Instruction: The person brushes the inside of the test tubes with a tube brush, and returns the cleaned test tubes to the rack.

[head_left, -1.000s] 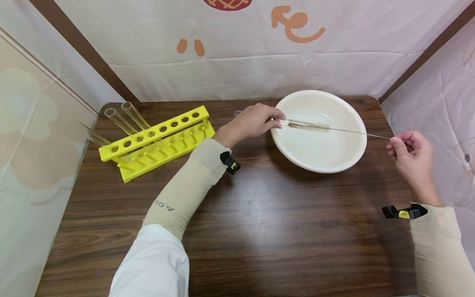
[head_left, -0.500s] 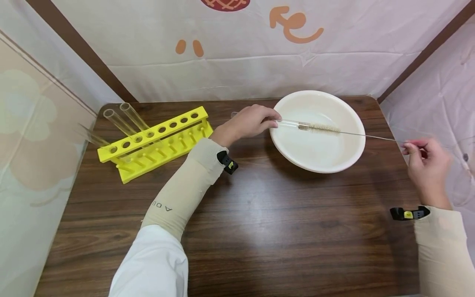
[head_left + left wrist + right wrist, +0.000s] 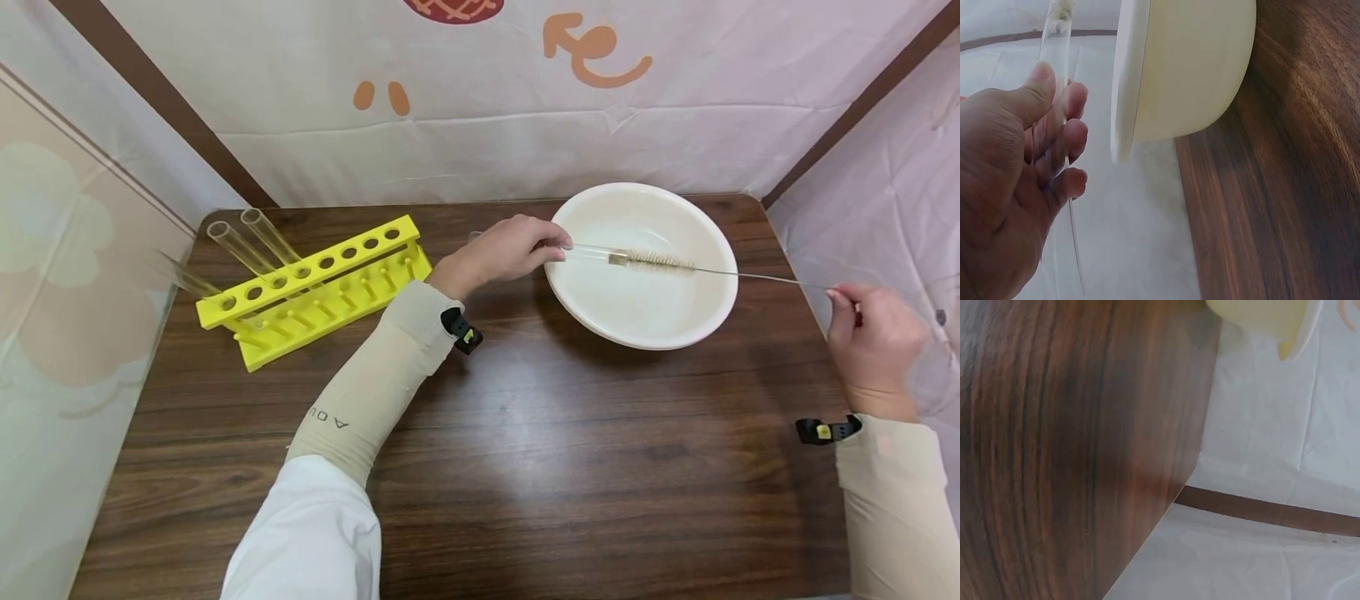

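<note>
My left hand grips a clear glass test tube, thumb and fingers curled round it. The tube lies nearly level, its mouth over the white basin. In the left wrist view the tube runs through the curled fingers, beside the basin. A test tube brush has its tip inside the tube's mouth, while most of its bristles show outside, above the basin. Far to the right, my right hand pinches the end of the brush's thin wire handle. The right wrist view shows no hand.
A yellow test tube rack stands at the left of the brown wooden table. Several of its holes hold nothing; glass tubes lean in others at its left end. Fabric walls enclose the table's back and sides.
My right hand has moved right, drawing the brush partly out of the test tube, so more bristles show outside. The left hand has stayed nearly in place.
</note>
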